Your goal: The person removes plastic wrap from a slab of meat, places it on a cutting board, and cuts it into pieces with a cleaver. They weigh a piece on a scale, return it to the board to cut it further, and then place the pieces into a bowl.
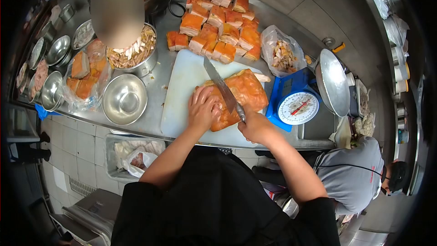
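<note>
My right hand point(257, 127) is closed round the handle of a large knife point(218, 76). Its broad blade slants up and left across a slab of roast pork point(248, 92) with orange-brown skin. My left hand point(203, 108) lies on the left part of the slab, fingers extended over the skin. Beneath the pork is a white cutting board point(180, 95). Behind the board sit several rows of chunky roast pork pieces point(226, 32) with pale cut sides. A small pale strip point(261, 77) of meat or fat lies by the slab's far right corner.
At right stand a blue dial scale point(282, 92), its metal pan point(333, 82) and a bag of scraps point(277, 45). Left are a steel bowl point(125, 99), bagged pork point(84, 79) and a pot of cut meat point(148, 66). A person in grey point(350, 173) bends at right.
</note>
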The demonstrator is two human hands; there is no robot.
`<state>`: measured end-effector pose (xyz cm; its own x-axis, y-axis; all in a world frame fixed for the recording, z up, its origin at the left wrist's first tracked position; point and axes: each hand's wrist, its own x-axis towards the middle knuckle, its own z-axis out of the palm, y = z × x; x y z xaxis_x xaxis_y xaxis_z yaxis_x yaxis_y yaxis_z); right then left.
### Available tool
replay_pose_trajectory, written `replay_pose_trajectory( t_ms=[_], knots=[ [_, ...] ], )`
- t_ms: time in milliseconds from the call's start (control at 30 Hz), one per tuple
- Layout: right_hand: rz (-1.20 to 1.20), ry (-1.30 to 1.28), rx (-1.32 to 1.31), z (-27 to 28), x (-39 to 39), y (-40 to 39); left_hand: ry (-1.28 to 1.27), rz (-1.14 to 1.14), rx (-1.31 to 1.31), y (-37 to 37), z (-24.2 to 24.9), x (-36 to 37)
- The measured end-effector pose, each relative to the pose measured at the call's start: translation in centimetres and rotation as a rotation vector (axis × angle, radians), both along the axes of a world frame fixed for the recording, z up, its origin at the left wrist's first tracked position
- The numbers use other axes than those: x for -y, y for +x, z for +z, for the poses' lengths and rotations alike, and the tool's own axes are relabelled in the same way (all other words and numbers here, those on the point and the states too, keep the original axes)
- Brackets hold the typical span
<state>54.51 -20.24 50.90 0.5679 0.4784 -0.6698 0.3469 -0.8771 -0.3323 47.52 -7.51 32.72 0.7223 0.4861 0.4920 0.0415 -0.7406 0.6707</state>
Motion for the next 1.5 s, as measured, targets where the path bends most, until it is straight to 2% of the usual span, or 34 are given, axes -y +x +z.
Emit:
replay_pose_trajectory(
  t_ms=[67, 167, 367, 467, 567, 633, 700, 767, 800, 867, 900, 967, 1067, 1133, 1167, 1233, 1267, 1367, 1500],
  knots=[
    [0.121, 0.065, 0.371, -2.3, 1.4, -0.3, 0.015, -0.002, -0.002, 0.2, -0.1, 0.2],
    [0.112, -0.034, 0.238, -0.6, 0.4, 0.2, 0.019, 0.017, -0.004, 0.2, -0.3, 0.1],
    [0.136, -0.140, 0.135, 3.9, 3.7, -0.5, 0.038, 0.002, 0.028, 0.5, -0.3, -0.2],
    [0.085, -0.105, 0.284, -4.2, 0.9, 0.0, 0.042, -0.013, 0.030, 0.4, -0.2, 0.1],
    [0.063, -0.045, 0.281, -5.1, 0.0, 0.2, 0.112, 0.029, 0.050, 0.5, -0.5, -0.3],
    [0.039, -0.014, 0.253, -2.7, 0.4, 0.2, 0.054, 0.050, 0.047, 0.8, -0.4, 0.0],
    [0.025, -0.156, 0.057, 1.9, 0.9, -0.1, 0.044, 0.040, 0.034, 0.7, -0.2, 0.2],
    [0.071, -0.227, 0.034, 4.9, 3.2, -0.3, 0.027, 0.031, 0.017, 0.7, -0.2, -0.1],
    [0.076, -0.202, 0.095, 3.8, 3.6, -0.8, 0.051, 0.028, 0.026, 0.7, -0.2, -0.1],
    [0.035, -0.165, 0.183, -4.9, 3.7, -1.2, 0.080, 0.019, 0.035, 0.4, -0.4, 0.0],
    [-0.003, -0.114, 0.284, -6.3, 2.7, -1.8, 0.081, 0.019, 0.024, 0.4, -0.4, 0.1],
    [-0.055, -0.108, 0.283, -6.9, 3.4, -2.4, 0.095, 0.017, 0.014, 0.2, -0.6, 0.0],
    [0.028, -0.075, 0.282, -3.0, 3.2, -1.5, 0.033, 0.036, -0.029, 0.9, 0.2, -0.1],
    [-0.079, -0.179, 0.021, 0.8, 3.5, -2.1, 0.048, 0.024, -0.006, 0.4, 0.1, 0.0],
    [-0.075, -0.188, 0.008, -1.7, 3.9, -2.0, 0.039, 0.027, -0.020, 0.2, -0.1, 0.1],
    [-0.049, -0.096, 0.301, -9.2, 5.2, -2.4, 0.061, 0.010, -0.056, 0.3, 0.4, 0.1],
    [-0.080, -0.035, 0.337, -10.3, 5.4, -3.0, 0.064, 0.012, -0.053, 0.6, 0.6, 0.1],
    [-0.010, -0.021, 0.331, -9.7, 5.5, -2.5, 0.080, 0.013, -0.061, 0.0, 0.0, 0.3],
    [-0.030, -0.137, 0.188, -5.0, 4.5, -2.3, 0.060, 0.033, -0.038, 0.5, 0.1, 0.0]
  ],
)
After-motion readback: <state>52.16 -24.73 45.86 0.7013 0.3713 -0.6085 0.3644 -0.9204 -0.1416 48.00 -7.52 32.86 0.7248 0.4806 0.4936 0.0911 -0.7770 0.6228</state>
